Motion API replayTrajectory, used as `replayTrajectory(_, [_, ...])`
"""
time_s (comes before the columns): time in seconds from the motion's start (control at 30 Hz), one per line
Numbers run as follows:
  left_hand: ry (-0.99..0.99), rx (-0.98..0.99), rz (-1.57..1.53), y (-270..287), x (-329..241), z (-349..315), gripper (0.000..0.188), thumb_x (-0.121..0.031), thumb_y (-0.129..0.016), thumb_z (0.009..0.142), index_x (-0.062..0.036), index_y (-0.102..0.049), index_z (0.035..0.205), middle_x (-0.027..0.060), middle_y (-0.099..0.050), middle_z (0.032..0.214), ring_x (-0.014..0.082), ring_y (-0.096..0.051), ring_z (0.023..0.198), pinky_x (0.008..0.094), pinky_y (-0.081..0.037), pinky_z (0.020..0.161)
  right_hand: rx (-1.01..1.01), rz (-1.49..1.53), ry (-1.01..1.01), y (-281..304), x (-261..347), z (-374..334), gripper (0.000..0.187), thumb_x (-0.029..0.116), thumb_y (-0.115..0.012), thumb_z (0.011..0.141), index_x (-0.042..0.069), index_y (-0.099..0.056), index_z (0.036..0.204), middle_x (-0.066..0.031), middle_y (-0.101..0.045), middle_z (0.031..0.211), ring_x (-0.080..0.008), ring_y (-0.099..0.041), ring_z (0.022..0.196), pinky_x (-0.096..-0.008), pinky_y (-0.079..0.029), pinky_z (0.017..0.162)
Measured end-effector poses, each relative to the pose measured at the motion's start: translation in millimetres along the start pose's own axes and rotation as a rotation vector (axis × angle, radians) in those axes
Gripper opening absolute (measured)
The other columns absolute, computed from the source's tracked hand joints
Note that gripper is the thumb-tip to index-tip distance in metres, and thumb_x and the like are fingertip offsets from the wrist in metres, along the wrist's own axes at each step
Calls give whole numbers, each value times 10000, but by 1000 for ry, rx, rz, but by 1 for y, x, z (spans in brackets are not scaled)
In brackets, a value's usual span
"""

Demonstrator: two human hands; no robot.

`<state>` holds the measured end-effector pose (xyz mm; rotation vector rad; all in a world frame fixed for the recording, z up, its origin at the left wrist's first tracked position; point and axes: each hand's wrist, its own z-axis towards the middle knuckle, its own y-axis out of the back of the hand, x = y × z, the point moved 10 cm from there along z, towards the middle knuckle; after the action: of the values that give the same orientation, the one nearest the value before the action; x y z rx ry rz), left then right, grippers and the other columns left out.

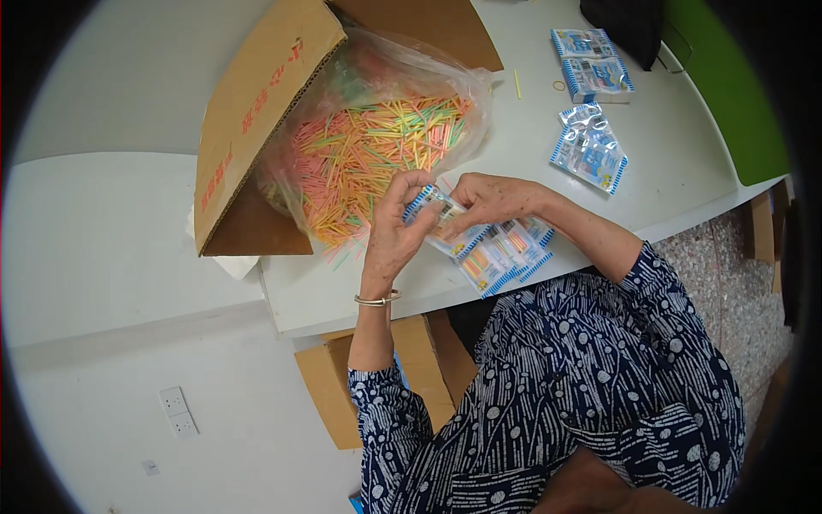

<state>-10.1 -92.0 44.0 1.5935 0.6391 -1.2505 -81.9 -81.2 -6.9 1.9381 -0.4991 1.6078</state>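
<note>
My left hand (399,224) pinches the upper end of a small clear packet (445,224) with blue-and-white striped edges. My right hand (497,200) is closed on the same packet from the other side, its thumb lying over the front. Part of the packet is hidden behind the fingers. Just below, several similar filled packets (503,255) overlap on the table, with pink and yellow sticks showing through. Beyond my hands, a large clear plastic bag (469,86) lies open, full of short thin coloured sticks (368,158) in pink, orange, yellow and green.
The bag sits in a tipped cardboard box (257,128) with raised flaps. On the white table (514,128), flat packets (591,150) and a stack of packets (595,73) lie at the right. A yellow stick (517,84) and a rubber band (559,86) lie nearby. Below the table edge stands another cardboard box (411,364).
</note>
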Motion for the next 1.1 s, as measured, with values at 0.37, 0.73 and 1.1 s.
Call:
replayTrajectory(0.37, [69,100,368,-17,56,-48,304,-78,-655,782,-35,-550,1064,65,-599,1017,193,-568,920,304,-450,817,-1043,-959,-118,117,-20,-161,375,213,-702,764,-28,-605,1034,-164,-577,1061,-313,-535,986,-385,-444,853])
replayTrajectory(0.73, [-367,-83,1313,10,34,-14,497,7,-565,735,-56,-495,1223,186,-380,1343,386,-372,1197,502,-318,945,-1068,-969,-211,118,-67,-182,285,179,-704,743,-4,-630,948,-104,-552,1028,-276,-501,970,-386,-383,830])
replayTrajectory(1.1, [-433,40,1509,-6,53,8,378,-19,-530,766,13,-496,1141,143,-360,1357,337,-347,1247,516,-327,965,-1082,-1037,-156,118,-55,-183,206,88,-660,772,64,-534,933,-74,-569,883,-245,-508,852,-385,-330,837])
